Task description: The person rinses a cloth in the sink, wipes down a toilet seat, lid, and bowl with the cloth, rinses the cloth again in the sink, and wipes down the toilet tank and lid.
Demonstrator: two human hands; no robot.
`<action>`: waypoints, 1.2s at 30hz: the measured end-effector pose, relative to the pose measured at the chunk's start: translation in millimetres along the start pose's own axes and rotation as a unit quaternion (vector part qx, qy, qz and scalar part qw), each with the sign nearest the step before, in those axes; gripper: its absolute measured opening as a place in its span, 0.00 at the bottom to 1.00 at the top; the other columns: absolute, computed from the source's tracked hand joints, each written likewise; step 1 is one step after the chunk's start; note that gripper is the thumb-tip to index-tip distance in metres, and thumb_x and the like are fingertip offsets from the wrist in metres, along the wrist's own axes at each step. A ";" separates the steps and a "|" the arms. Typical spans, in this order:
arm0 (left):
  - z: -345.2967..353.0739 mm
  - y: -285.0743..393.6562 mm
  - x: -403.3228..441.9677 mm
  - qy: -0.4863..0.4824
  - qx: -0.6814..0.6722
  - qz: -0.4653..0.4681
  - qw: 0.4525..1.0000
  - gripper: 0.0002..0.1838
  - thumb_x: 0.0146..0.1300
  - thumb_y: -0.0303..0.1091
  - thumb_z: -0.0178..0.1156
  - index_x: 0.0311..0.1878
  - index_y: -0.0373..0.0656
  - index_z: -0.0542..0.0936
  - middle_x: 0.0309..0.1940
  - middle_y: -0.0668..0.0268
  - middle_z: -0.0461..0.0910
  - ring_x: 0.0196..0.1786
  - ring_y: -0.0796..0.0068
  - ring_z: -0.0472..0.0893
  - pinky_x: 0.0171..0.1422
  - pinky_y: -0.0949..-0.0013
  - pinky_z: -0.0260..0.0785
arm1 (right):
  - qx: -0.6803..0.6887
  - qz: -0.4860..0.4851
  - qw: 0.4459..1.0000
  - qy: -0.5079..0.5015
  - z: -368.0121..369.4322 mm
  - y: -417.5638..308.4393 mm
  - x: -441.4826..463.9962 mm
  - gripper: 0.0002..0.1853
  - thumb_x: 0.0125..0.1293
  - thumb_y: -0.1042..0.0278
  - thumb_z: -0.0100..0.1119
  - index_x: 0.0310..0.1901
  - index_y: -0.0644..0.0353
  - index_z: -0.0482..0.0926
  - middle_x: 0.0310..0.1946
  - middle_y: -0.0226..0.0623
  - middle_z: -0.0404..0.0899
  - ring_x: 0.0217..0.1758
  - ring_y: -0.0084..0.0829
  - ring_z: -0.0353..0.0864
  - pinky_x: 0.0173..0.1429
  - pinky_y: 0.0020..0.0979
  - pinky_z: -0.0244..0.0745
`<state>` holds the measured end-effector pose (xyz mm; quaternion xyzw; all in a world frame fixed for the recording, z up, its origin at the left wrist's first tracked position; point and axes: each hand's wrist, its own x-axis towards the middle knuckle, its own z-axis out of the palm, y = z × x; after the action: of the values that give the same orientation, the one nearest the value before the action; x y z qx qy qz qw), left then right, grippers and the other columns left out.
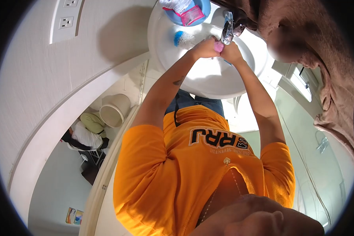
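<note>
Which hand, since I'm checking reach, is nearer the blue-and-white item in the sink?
Left. The left hand is just to the right of the blue-and-white item; the right hand is farther right, past the pink item.

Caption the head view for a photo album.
Sink-side moment: left hand and right hand meet at a small pink item by the faucet.

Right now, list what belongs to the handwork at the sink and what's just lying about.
In use: small handheld pink item; shiny chrome faucet; round white sink.

Lying about, apparently: fluffy blue-and-white item; round blue tub; round cream bin; draped brown fabric.
</note>
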<state>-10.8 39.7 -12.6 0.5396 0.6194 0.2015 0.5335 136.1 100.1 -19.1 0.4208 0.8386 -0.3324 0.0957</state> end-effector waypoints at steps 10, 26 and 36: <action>-1.6 -21.6 -1.1 -0.007 -0.568 0.012 0.823 0.25 0.49 0.28 0.58 0.53 0.34 0.71 0.49 0.53 0.74 0.53 0.62 0.74 0.58 0.65 0.66 | 0.433 0.102 0.896 -0.013 -3.5 -8.6 -13.2 0.15 0.42 0.76 0.64 0.36 0.66 0.77 0.31 0.35 0.79 0.32 0.30 0.79 0.37 0.30 0.74; -2.9 -3.7 -3.2 -0.035 0.177 0.007 0.984 0.13 0.48 0.34 0.58 0.36 0.37 0.80 0.36 0.48 0.80 0.41 0.48 0.80 0.47 0.53 0.72 | -0.044 0.054 0.997 0.022 5.9 -36.4 -24.7 0.14 0.53 0.67 0.57 0.42 0.61 0.74 0.33 0.51 0.79 0.40 0.50 0.79 0.44 0.45 0.75; -8.3 -43.2 -68.6 0.046 0.101 -0.056 0.992 0.22 0.41 0.40 0.64 0.41 0.40 0.79 0.39 0.50 0.79 0.45 0.50 0.78 0.49 0.57 0.71 | -0.124 0.110 0.972 0.167 65.7 36.5 -59.7 0.32 0.49 0.67 0.64 0.58 0.53 0.66 0.52 0.39 0.70 0.60 0.37 0.66 0.56 0.45 0.68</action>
<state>-48.1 -32.7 -14.9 0.5452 0.6895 0.1326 0.4579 193.8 35.3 -60.2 0.5448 0.8261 -0.1383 0.0416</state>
